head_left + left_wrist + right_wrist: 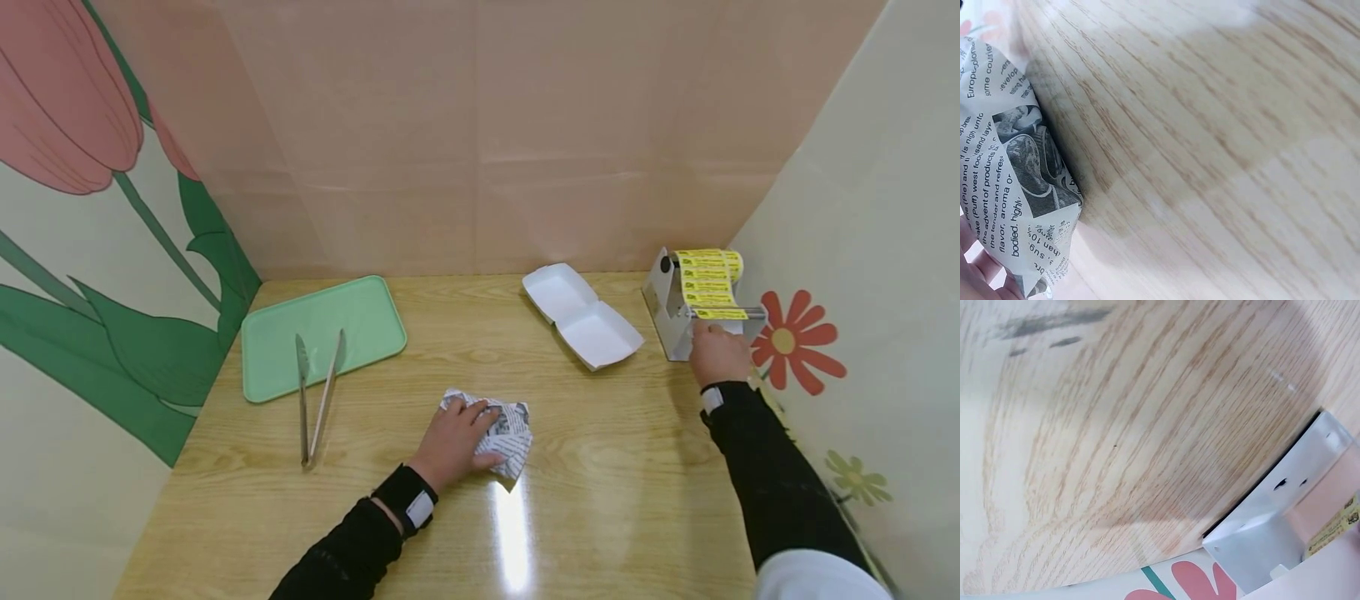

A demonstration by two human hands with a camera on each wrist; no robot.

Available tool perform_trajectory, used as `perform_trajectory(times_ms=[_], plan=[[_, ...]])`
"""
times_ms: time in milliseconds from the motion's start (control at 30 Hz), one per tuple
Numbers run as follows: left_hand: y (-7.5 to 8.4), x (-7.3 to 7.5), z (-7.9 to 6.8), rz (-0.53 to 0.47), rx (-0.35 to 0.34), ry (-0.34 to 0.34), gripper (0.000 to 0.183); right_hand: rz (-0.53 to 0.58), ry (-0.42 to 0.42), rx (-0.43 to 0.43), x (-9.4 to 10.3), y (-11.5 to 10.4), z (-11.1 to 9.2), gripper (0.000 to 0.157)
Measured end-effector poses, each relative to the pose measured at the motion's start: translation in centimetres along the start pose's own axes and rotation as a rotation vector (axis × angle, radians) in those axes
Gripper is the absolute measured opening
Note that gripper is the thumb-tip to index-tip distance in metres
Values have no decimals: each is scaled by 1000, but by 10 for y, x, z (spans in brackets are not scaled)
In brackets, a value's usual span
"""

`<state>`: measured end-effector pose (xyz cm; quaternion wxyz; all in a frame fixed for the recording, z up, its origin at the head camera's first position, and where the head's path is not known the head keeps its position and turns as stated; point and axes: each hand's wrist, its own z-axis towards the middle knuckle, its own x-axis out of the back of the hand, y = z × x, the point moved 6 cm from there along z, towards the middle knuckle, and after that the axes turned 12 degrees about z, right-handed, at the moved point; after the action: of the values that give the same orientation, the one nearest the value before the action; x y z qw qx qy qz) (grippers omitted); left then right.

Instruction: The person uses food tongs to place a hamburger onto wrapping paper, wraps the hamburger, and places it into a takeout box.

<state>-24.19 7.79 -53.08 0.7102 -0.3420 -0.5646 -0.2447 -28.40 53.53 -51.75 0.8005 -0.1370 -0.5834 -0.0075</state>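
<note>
My left hand (452,446) grips a parcel wrapped in newsprint-patterned paper (510,435) on the table, fingers over its top and thumb along its near side. In the left wrist view, printed text and a grey picture show on the wrapping (1029,169), with fingers (982,275) at its lower edge. My right hand (718,357) is at the front of a metal label dispenser (663,308), its fingers right below the free end of the yellow label strip (708,279). I cannot tell whether they pinch a label. In the right wrist view the dispenser's frame (1254,544) and some labels (1335,528) show.
An opened white clamshell box (600,333) lies between the parcel and the dispenser. At the left is a green tray (277,333), with metal tongs (322,417) lying partly across its near edge. Walls stand behind and on both sides of the wooden table (600,500).
</note>
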Motion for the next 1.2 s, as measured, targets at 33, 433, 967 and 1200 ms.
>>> perform_trajectory(times_ms=[33, 433, 967, 1200], plan=[[0, 0, 0, -1, 0, -3, 74, -1, -5, -3, 0, 0, 0, 11], [-1, 3, 1, -34, -6, -11, 74, -27, 103, 46, 14, -5, -2, 26], [-1, 2, -1, -15, -10, -20, 74, 54, 208, -59, 31, -2, 10, 30], [0, 2, 0, -18, -10, -28, 74, 74, 205, -77, 35, -2, 14, 25]])
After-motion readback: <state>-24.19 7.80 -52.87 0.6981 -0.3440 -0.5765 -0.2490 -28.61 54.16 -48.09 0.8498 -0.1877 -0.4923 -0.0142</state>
